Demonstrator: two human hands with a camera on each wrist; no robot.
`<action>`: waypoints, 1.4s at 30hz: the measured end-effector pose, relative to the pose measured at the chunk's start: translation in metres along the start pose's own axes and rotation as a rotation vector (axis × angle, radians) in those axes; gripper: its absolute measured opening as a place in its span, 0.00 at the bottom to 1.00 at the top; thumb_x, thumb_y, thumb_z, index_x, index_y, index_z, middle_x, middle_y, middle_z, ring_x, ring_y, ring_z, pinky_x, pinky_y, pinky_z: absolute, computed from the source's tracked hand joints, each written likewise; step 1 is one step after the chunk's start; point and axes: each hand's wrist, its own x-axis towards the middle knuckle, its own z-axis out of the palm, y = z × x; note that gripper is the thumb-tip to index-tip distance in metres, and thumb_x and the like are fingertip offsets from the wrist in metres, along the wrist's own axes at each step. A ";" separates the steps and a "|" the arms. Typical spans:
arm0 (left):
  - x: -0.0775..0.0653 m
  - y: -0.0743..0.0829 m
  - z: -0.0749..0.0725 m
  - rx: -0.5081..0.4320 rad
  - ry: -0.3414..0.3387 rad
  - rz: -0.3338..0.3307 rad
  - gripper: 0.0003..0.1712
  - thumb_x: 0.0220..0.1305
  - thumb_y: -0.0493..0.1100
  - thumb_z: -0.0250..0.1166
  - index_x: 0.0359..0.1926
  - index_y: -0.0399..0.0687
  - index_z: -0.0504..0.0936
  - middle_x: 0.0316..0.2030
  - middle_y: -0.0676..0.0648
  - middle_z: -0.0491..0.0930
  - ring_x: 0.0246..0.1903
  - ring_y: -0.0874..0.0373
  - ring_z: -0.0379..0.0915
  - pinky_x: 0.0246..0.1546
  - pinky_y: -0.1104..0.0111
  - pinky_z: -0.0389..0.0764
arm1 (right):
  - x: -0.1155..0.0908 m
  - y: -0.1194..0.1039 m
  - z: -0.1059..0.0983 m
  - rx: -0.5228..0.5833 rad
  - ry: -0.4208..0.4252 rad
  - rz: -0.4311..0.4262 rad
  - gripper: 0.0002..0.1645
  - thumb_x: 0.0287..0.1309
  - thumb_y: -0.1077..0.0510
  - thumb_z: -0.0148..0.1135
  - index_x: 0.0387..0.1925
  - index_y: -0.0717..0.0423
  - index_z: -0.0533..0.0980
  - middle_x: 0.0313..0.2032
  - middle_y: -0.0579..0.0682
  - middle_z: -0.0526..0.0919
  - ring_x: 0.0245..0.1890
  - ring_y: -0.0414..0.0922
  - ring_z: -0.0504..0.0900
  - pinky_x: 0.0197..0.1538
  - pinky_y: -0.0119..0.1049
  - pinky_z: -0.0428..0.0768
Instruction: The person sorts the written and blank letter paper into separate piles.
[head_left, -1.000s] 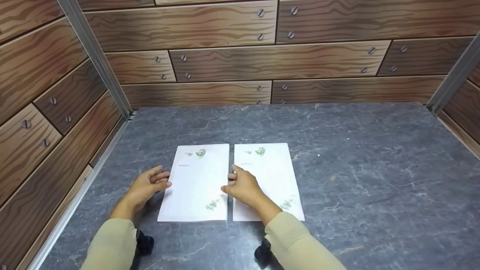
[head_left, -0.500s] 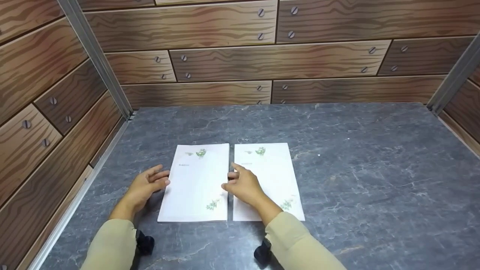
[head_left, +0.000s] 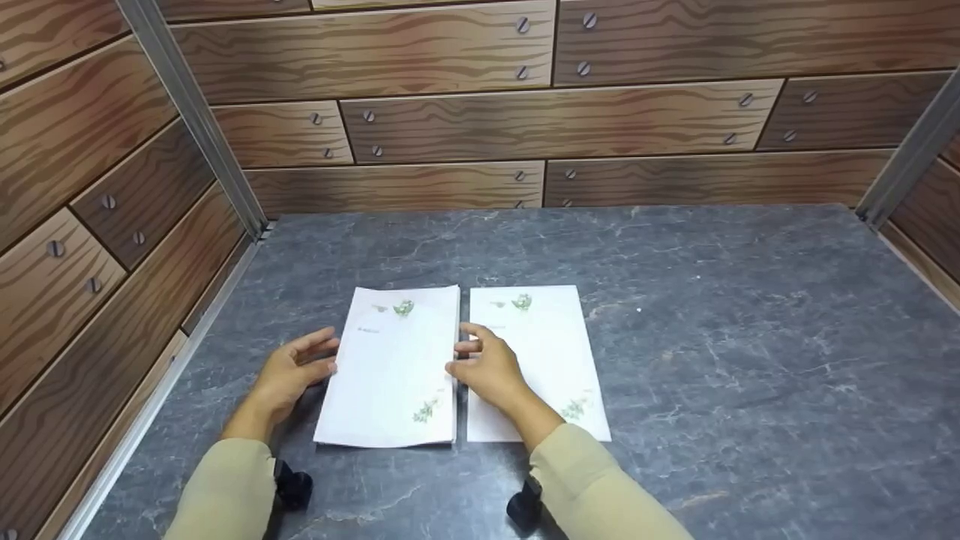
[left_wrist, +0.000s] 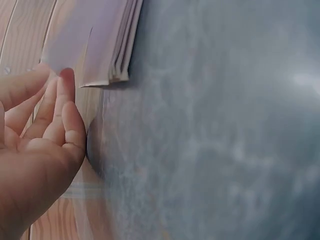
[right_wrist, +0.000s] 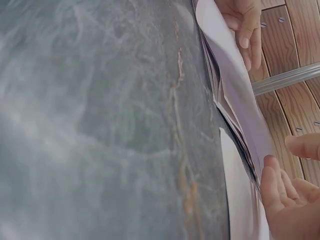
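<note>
A stack of white paper sheets, printed with small green flower sprigs, lies lengthwise between the two hands. Its near edge bows, and its layers fan apart in the right wrist view. My left hand holds the stack's left edge, thumb toward me and fingers farther back. In the left wrist view, its fingertips meet the edge of the paper. My right hand holds the right edge, with fingertips against the sheets and the thumb over them. Beneath the right hand lies a matching sheet, partly covered by hand and wrist.
The grey marbled tabletop stretches right and back. Wood-patterned panels wall the back and sides, with a metal post at the left corner. Tiny white specks lie right of the paper.
The left stack's top sheets have risen slightly and bowed, and their edges have spread apart. Both hands have shifted only a little at its sides. The right-hand sheet stays put.
</note>
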 end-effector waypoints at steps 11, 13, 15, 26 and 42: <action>-0.001 0.001 0.003 -0.131 0.008 -0.021 0.31 0.61 0.24 0.58 0.65 0.26 0.62 0.55 0.32 0.71 0.44 0.59 0.75 0.43 0.70 0.79 | 0.003 0.002 0.001 0.115 0.016 0.072 0.39 0.49 0.72 0.64 0.65 0.64 0.65 0.47 0.57 0.77 0.39 0.48 0.81 0.36 0.34 0.83; 0.000 0.001 0.004 -0.145 0.010 -0.028 0.30 0.62 0.25 0.58 0.65 0.27 0.63 0.52 0.36 0.74 0.42 0.60 0.76 0.42 0.69 0.80 | 0.003 0.002 0.000 0.128 0.019 0.079 0.36 0.50 0.72 0.63 0.64 0.64 0.67 0.45 0.56 0.77 0.37 0.46 0.81 0.34 0.34 0.83; 0.001 0.001 0.004 -0.153 0.012 -0.033 0.30 0.62 0.25 0.58 0.65 0.27 0.64 0.49 0.40 0.76 0.40 0.60 0.76 0.40 0.69 0.80 | 0.003 0.001 -0.001 0.133 0.020 0.083 0.34 0.51 0.73 0.62 0.63 0.63 0.69 0.42 0.55 0.77 0.35 0.45 0.80 0.33 0.34 0.83; 0.002 0.007 0.010 -0.163 0.018 -0.034 0.30 0.62 0.26 0.59 0.65 0.30 0.65 0.46 0.44 0.76 0.39 0.60 0.75 0.38 0.71 0.80 | 0.004 -0.002 -0.009 0.185 -0.001 0.045 0.31 0.54 0.73 0.59 0.62 0.60 0.70 0.40 0.55 0.79 0.33 0.44 0.81 0.34 0.37 0.84; 0.008 0.024 0.027 -0.142 0.043 -0.011 0.29 0.61 0.26 0.59 0.64 0.33 0.68 0.47 0.42 0.73 0.39 0.59 0.72 0.37 0.72 0.79 | 0.004 -0.004 -0.033 0.213 0.022 0.071 0.32 0.54 0.73 0.58 0.62 0.57 0.70 0.43 0.56 0.78 0.36 0.47 0.81 0.37 0.37 0.83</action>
